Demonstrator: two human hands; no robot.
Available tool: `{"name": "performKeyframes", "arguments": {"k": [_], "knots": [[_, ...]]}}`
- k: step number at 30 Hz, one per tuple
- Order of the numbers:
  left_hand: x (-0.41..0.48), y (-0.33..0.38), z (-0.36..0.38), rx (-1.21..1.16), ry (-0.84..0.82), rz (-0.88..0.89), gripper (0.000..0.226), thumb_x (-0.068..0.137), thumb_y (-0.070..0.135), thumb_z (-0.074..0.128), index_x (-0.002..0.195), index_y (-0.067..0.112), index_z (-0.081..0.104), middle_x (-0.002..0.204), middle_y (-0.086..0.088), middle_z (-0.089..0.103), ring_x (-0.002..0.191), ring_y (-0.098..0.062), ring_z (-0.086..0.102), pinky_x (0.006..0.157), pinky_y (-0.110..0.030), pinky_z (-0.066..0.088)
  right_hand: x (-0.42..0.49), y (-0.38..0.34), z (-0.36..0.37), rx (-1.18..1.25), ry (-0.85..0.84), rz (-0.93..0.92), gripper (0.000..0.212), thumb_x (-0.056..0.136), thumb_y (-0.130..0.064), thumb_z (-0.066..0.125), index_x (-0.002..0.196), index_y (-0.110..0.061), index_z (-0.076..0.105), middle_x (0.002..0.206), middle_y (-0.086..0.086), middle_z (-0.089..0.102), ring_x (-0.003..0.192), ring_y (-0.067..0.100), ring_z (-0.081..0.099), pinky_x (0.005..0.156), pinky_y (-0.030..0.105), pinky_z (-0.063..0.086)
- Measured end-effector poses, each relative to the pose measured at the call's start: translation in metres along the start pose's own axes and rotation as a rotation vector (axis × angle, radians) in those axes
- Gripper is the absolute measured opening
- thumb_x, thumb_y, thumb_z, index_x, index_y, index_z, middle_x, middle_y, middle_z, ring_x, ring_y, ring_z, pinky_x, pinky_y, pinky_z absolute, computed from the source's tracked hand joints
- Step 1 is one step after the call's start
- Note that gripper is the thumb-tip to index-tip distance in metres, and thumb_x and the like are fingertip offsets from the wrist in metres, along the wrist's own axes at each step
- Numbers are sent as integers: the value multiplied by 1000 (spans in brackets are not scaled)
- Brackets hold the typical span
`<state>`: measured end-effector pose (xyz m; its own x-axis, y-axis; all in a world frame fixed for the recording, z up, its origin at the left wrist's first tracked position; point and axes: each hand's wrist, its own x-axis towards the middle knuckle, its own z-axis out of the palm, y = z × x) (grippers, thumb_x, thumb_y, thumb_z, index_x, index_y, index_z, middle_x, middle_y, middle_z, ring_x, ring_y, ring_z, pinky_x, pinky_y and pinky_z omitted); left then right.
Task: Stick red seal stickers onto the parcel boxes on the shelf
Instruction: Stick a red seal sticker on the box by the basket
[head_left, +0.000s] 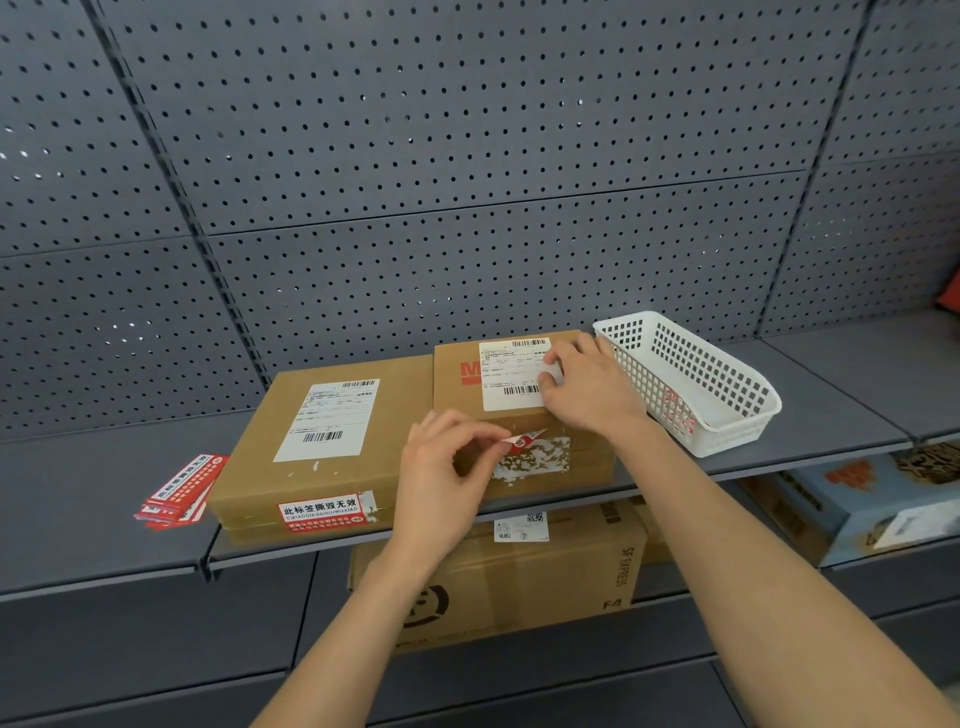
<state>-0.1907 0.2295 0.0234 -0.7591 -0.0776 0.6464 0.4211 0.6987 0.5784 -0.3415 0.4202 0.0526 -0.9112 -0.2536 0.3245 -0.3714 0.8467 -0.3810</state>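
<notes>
Illumination even and moderately bright, apparently from overhead. Soft shadows beneath the shelf (519, 512). Small glints on the pegboard (467, 156) holes, left side. Strong wide-angle curvature at edges. Fine print slightly soft.

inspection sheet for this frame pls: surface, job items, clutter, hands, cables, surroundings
Surface: grey metal shelf, boxes near its front edge.
Job's things: left parcel box has a red seal sticker over its front edge; right parcel box shows torn white residue on its front, with a small red-and-white sticker piece at it. Stack of red stickers lies left of the boxes.
Clutter: white plastic basket right of the boxes, red-printed scraps inside.
Grippers: left hand pinches the sticker piece; right hand rests on the right box top.
Cables: nothing seen.
Surroundings: grey pegboard behind; cardboard cartons on the lower shelf.
</notes>
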Motion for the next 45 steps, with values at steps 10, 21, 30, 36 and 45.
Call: {"name": "performKeyframes", "arguments": {"k": [10,21,30,36,45], "knots": [[-45,-15,25,186,69,284,14,99,21,79,112,18,83,102,6,70,96,-16,62,80,-31,44,1,1,1,-7,-4,1,39,104,-41,52,139,-23,56,143,0,49,140,23,37,118,42,40],[-62,-18,35,141,39,265,15,99,23,79,112,19,84,97,8,67,94,-11,58,79,-28,46,1,1,2,-12,4,7,40,104,-43,53,140,-24,56,145,-2,48,142,21,36,118,43,41],[-57,-6,15,-414,-146,-391,14,95,30,80,109,32,84,100,6,78,90,-12,67,80,-29,55,2,2,2,-9,-4,-4,41,104,-43,54,140,-23,57,145,-1,49,142,22,38,119,42,40],[-46,7,5,-708,-22,-700,17,98,20,77,114,16,82,98,5,83,83,2,73,76,-16,56,2,3,-1,60,33,19,51,102,-51,62,142,-20,55,141,0,58,139,24,46,116,44,44],[-40,6,0,-751,67,-778,32,85,38,80,113,25,84,101,1,81,74,0,65,70,-20,51,-56,3,-44,520,514,-38,18,104,-37,65,112,-22,73,113,-6,71,102,8,65,88,33,56]]}}
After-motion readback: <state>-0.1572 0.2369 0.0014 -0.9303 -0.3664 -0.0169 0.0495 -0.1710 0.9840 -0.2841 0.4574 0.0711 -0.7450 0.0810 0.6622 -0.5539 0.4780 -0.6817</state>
